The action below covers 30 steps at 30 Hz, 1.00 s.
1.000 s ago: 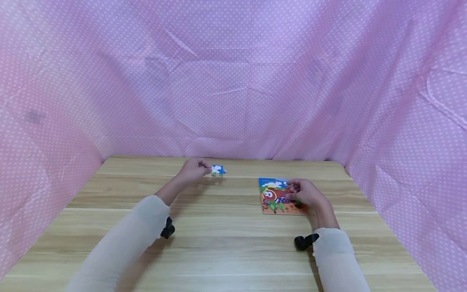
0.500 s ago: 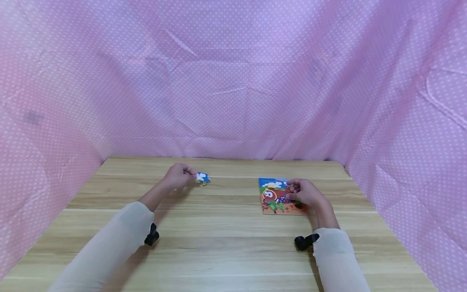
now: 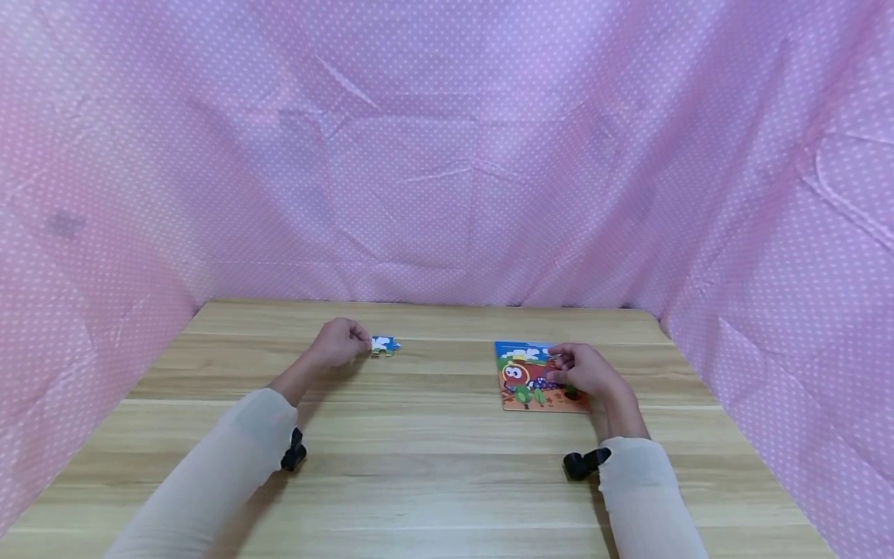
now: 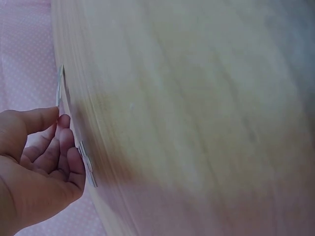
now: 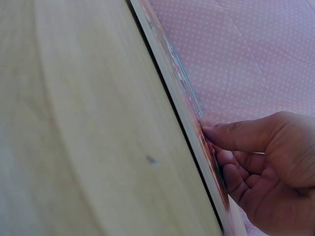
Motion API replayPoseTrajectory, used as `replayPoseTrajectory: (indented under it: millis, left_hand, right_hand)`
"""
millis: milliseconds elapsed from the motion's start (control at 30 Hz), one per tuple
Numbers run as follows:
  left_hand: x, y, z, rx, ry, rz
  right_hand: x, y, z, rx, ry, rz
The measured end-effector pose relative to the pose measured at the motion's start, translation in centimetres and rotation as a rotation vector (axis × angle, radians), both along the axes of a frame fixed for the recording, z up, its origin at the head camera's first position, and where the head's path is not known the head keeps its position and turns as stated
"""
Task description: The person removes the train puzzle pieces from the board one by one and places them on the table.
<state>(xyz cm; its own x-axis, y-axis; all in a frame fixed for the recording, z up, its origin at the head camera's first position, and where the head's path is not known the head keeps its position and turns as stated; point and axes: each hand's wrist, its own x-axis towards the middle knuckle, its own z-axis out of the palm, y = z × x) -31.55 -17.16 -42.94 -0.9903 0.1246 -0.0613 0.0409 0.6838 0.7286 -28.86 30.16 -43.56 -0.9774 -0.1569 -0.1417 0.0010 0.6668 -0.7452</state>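
My left hand (image 3: 340, 341) pinches a jigsaw piece (image 3: 382, 345) with blue sky, white cloud and green at its lower edge, low over the table. In the left wrist view the piece (image 4: 59, 88) is seen edge-on at the thumb tip. Another thin edge (image 4: 87, 164) shows beside the lower fingers; what it belongs to is unclear. My right hand (image 3: 587, 369) rests over the right part of a jigsaw puzzle (image 3: 517, 373) with a red big-eyed cartoon face, fingers bent. In the right wrist view the thumb touches the puzzle (image 5: 189, 108); whether it pinches anything is hidden.
A light wooden table (image 3: 419, 466) lies beneath both hands. Pink dotted cloth (image 3: 447, 171) hangs behind it and along both sides. Black wrist cameras (image 3: 583, 463) sit at the cuffs of the pale sleeves.
My left hand has moved left and a little nearer with the jigsaw piece, mostly in the first half second, then slightly lower. The right hand and the puzzle have stayed in place.
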Motion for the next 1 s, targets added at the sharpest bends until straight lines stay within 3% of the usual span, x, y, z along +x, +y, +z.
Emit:
replayPoseTrajectory:
  millis: [400,667,867,1000]
  left_hand:
    - [0.1,0.3,0.4,-0.092,0.033,-0.051]
    - [-0.7,0.5,1.4,-0.050,0.018,-0.079]
    - [-1.4,2.8,1.7,-0.015,0.102,-0.167]
    - [-1.6,5.5,1.7,0.023,0.091,-0.200]
  right_hand:
    - [0.1,0.0,-0.1,-0.012,0.015,0.014]
    - [0.1,0.0,0.0,-0.022,0.006,0.013]
    - [0.1,0.2,0.1,-0.023,0.011,0.036]
    - [0.2,0.3,0.1,-0.026,0.007,0.054]
